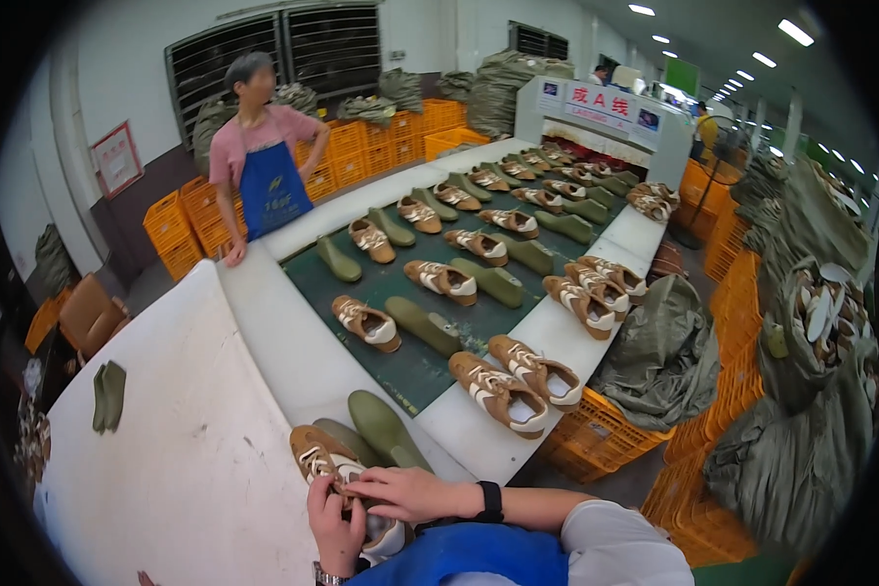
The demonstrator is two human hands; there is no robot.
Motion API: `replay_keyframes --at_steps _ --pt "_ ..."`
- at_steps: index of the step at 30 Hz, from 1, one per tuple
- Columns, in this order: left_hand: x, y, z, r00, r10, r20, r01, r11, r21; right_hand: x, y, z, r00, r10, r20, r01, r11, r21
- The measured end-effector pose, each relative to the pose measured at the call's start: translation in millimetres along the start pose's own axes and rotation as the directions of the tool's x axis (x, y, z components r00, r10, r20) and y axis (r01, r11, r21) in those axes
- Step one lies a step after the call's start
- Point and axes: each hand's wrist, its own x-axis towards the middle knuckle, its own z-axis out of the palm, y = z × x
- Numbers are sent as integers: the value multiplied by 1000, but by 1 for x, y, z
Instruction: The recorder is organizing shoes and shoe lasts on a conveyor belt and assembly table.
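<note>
At the far left a brown chair (93,311) stands beyond a white surface (190,459), which carries a pair of olive-green shoe lasts (108,397). A co-worker in a pink top and blue apron (275,188) stands behind the surface, one hand (235,253) at its edge. Nearer, at the surface's right side, is a pair of brown lace-up sneakers (314,450) with cream stripes, partly hidden by the person's own hands. The left hand (336,532) has its fingers bent at the laced front; the right hand (407,492) reaches across from the right, fingers curled and meeting the left's. Each grip is partly closed over the sneakers, but I cannot tell whether either pinches a lace. Just beside them lie two more olive lasts (385,427). Beyond, a green conveyor belt (407,377) carries rows of matching sneakers and lasts out to a white tunnel machine (606,148). More sneakers (506,389) stand along its right ledge. Right of that, a grey-green sack (660,354) rests on an orange crate (596,438), near stacked crates (718,396).
</note>
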Motion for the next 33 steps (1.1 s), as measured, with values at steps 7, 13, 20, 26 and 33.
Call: replay_keyframes --at_steps 7,13,20,26,33 --pt "-7 -19 -6 988 -156 -15 156 977 146 -4 -5 -5 984 61 169 -62 998 2" --pt "0 -20 -5 989 -137 -49 144 970 194 0 -4 7 946 -151 287 95 975 199" --pt "-1 -72 -33 940 -268 -211 291 953 85 2 18 -32 940 316 -127 -323 945 -44" --pt "-115 -186 -56 766 -619 -173 593 575 564 -53 77 -48 887 451 -96 -458 835 -304" --pt "-214 -182 -73 510 -742 -435 782 189 593 -85 111 -34 700 675 233 -513 702 -494"
